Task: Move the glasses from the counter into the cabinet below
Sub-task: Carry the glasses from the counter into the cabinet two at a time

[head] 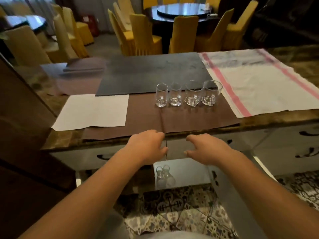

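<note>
Four glasses (pixel 188 94) stand in a tight row on the brown cloth (pixel 143 118), blocking reach to the far dark mat (pixel 151 73). Near cloth unobstructed. Open cabinet (pixel 189 173) below: two glasses (pixel 163 172) occupy its left; right side free.

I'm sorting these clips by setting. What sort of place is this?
Probably a restaurant or banquet hall: round dining tables ringed by yellow-covered chairs, seen from behind a marble service counter where four glasses stand.
</note>
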